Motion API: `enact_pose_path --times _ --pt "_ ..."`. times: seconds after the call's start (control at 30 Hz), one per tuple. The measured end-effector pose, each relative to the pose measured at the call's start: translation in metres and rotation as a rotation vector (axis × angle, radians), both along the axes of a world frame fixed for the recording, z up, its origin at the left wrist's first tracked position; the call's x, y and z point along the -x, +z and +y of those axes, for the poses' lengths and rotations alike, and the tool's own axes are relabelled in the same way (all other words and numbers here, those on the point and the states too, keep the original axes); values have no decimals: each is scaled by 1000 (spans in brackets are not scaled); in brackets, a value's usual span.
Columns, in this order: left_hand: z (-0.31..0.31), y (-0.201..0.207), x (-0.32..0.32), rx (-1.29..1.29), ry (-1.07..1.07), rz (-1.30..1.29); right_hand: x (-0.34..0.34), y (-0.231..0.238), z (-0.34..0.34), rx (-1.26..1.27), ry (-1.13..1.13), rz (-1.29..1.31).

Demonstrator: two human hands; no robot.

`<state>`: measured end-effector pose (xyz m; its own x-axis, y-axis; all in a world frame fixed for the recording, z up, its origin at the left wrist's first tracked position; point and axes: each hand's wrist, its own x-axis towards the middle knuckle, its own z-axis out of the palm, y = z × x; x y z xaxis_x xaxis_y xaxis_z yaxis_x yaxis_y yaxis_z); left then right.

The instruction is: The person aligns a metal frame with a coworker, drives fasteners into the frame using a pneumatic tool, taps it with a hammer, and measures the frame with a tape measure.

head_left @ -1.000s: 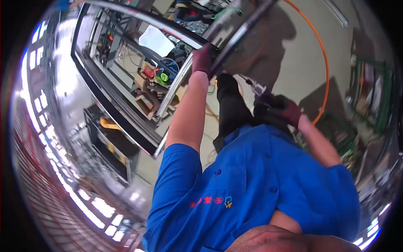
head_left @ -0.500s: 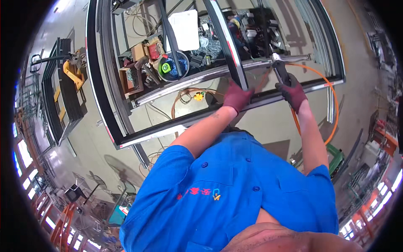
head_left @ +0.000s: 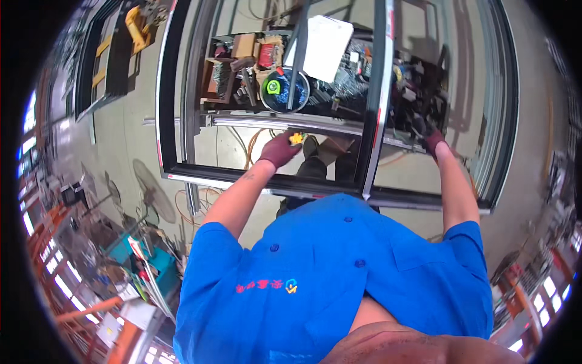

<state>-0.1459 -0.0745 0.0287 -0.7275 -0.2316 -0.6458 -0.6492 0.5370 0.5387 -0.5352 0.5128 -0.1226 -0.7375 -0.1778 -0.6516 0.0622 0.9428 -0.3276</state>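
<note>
Our left hand (head_left: 280, 150), in a dark red glove, closes its fingers on a small yellow piece (head_left: 296, 139) at its one o'clock side, just under the silver rail (head_left: 285, 124) that crosses the frame. Our right hand (head_left: 434, 143), gloved the same, reaches out at three o'clock from the left one, well apart from it; we cannot tell whether it is curled on anything, since the clutter behind it hides the fingers.

We count two gloved hands, one yellow piece, one silver rail and one upright silver bar (head_left: 379, 97) that stands between the hands and runs from twelve o'clock down to the dark window frame (head_left: 182, 173). That frame is one large dark rectangle, bent by the lens and cut off at the top edge.

Through it, at twelve o'clock, we see one round bucket (head_left: 285, 91) with a green-and-yellow disc in it, one white sheet (head_left: 327, 45) and a heap of tools too jumbled to count. Our two shoes (head_left: 321, 148) show between the hands. At nine o'clock one fan (head_left: 154, 194) stands on the floor, with orange racks (head_left: 79, 303) toward seven o'clock, blurred at the rim.
</note>
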Motion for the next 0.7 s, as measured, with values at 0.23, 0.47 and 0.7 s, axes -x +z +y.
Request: enact_pose_path --times 0.23,0.47,0.7 --pt "-83 -60 15 332 340 -203 -26 78 -83 -287 280 18" --pt "-123 -185 83 516 220 -110 -105 152 -16 -104 122 119" --pt "-149 -296 105 709 -81 -234 -235 266 -61 156 -267 213"
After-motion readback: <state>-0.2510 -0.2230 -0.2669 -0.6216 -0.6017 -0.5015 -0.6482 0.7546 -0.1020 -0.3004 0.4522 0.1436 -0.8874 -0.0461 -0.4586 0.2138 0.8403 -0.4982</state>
